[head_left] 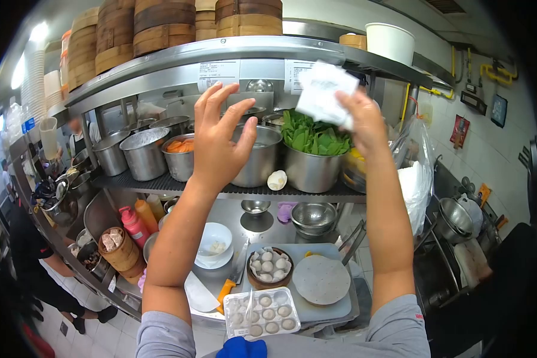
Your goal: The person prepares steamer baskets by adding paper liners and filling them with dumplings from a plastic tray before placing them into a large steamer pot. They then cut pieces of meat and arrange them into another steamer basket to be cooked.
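My right hand [364, 122] is raised at the upper right and pinches a white paper slip [323, 95], which is blurred by motion. My left hand [221, 134] is held up with spread fingers and holds nothing; it appears in front of the metal pots, just below a printed order ticket [219, 70] on the shelf rail. A second ticket [293, 74] hangs beside the paper slip. Lower down, between my forearms, a round steamer basket [270, 287] holds several pale balls. A plastic tray [240, 332] with several more balls lies nearest me.
Green leaves [316, 134] fill a pot on the rack, near a carrot pot [180, 146]. Bamboo steamers [164, 30] stand above. A knife [243, 256], white bowls [213, 244] and a round sheet [322, 280] occupy the counter. A person [39, 256] stands at left.
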Demonstrator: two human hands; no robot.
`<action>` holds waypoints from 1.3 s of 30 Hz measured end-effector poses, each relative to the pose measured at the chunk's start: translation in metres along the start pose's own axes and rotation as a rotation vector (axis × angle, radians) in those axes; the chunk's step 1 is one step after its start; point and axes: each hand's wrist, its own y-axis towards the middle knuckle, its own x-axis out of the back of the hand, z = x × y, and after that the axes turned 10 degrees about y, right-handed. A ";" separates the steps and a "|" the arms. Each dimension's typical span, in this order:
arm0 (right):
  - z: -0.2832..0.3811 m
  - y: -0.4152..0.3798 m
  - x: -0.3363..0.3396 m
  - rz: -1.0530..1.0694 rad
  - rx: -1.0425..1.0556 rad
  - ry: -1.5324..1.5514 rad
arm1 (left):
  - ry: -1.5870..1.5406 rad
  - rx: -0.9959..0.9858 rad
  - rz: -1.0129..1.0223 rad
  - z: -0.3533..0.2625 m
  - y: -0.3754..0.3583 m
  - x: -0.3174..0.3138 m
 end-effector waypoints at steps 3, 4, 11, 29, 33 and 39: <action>-0.012 0.000 -0.021 0.002 -0.075 -0.001 | -0.008 -0.067 0.020 -0.010 0.005 -0.012; -0.012 0.003 -0.022 0.013 -0.081 -0.038 | -0.002 -0.100 0.035 -0.014 0.009 -0.016; -0.002 0.035 -0.034 -0.046 -0.093 -0.183 | 0.177 -0.286 0.089 -0.015 0.033 -0.066; -0.114 -0.281 0.116 -0.890 -0.455 0.954 | -0.097 -0.224 0.327 -0.052 -0.072 -0.012; -0.137 -0.351 0.144 -0.949 -0.716 0.796 | -0.353 0.043 0.775 -0.091 -0.182 0.009; -0.136 -0.358 0.158 -0.703 -0.820 0.492 | -0.532 0.507 1.026 -0.137 -0.304 0.026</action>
